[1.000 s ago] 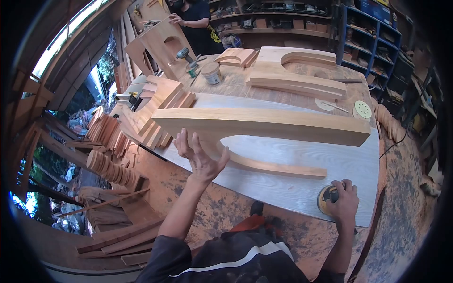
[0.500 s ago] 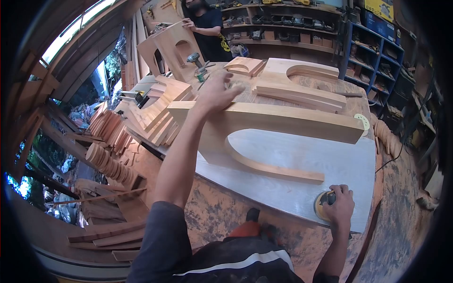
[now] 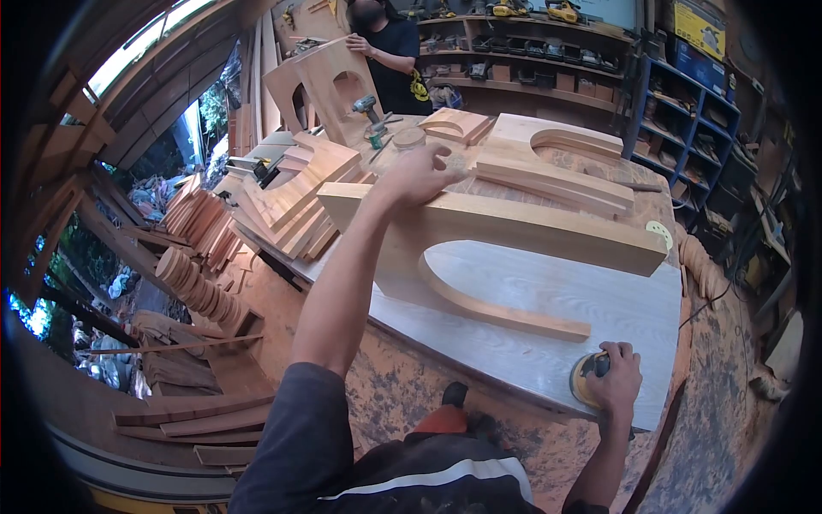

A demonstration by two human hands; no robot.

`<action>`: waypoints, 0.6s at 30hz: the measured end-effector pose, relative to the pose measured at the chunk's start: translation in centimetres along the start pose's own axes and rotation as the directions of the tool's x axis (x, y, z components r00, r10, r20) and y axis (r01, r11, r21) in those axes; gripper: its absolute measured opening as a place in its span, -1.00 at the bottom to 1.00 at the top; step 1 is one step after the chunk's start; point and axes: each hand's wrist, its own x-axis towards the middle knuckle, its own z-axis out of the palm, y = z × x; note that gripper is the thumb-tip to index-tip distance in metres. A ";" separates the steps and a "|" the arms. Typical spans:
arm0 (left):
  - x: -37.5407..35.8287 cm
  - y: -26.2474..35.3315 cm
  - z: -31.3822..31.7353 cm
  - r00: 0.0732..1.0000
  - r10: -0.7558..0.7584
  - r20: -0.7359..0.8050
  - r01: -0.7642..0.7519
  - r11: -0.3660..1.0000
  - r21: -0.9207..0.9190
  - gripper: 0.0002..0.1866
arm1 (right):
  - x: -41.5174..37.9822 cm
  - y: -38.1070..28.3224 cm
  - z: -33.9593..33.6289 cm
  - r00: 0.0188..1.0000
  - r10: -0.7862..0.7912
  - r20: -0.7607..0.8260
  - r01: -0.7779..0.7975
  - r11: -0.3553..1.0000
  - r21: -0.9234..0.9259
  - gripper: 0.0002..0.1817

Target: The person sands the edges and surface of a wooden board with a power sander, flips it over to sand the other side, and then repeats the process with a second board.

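My right hand [image 3: 618, 377] is wrapped over a yellow and black orbital sander [image 3: 587, 379], which rests on the pale tabletop board [image 3: 505, 368] near its front right corner. In the middle of that board stands a U-shaped wooden panel [image 3: 514, 224], with a curved cutout facing me. My left hand [image 3: 421, 176] is at the panel's far upper edge, its wrist against or just over the wood. Its fingers are bent and apart, with nothing seen in them. Just beyond them is a round wooden disc [image 3: 408, 138].
Cut panels [image 3: 300, 184] are stacked to the left, and arched pieces [image 3: 556, 176] lie at the back. A cordless drill [image 3: 366, 106] stands near a person [image 3: 385, 60] holding an upright panel. A perforated sanding disc [image 3: 659, 231] is at the right edge. Blue shelves [image 3: 685, 120] stand beyond.
The view has shifted slightly, so most things sit a little lower and farther right. My left hand's fingers have curled somewhat, and the disc beyond shows more. The sander stays near the same corner.
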 end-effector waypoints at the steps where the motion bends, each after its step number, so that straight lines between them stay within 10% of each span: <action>1: 0.0 -0.1 0.0 1.000 0.006 0.004 -0.006 1.000 -0.007 -0.20 | -0.1 0.1 0.1 1.000 0.001 0.000 -0.001 1.000 -0.001 -0.41; 18: 0.0 0.1 -0.5 0.994 0.086 0.070 -0.087 0.996 0.011 -0.32 | 0.2 -0.7 -0.8 0.994 0.079 0.071 -0.080 0.997 0.019 -0.42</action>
